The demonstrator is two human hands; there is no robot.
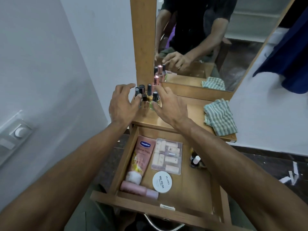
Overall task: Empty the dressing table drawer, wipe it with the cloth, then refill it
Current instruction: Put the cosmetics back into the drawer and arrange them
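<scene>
Both hands, left (122, 104) and right (168, 104), spread open, cup the nail polish bottles (147, 94), gripping none.

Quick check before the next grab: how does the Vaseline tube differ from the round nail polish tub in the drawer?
The Vaseline tube is long, flat and pink, lying along the drawer's left wall; the nail polish tub is short, round and white, sitting near the drawer's middle front. The tube's white cap touches a pink bottle; the tub stands clear of its neighbours. The tube carries a blue logo, the tub black lettering. Both are still in the open drawer.
</scene>
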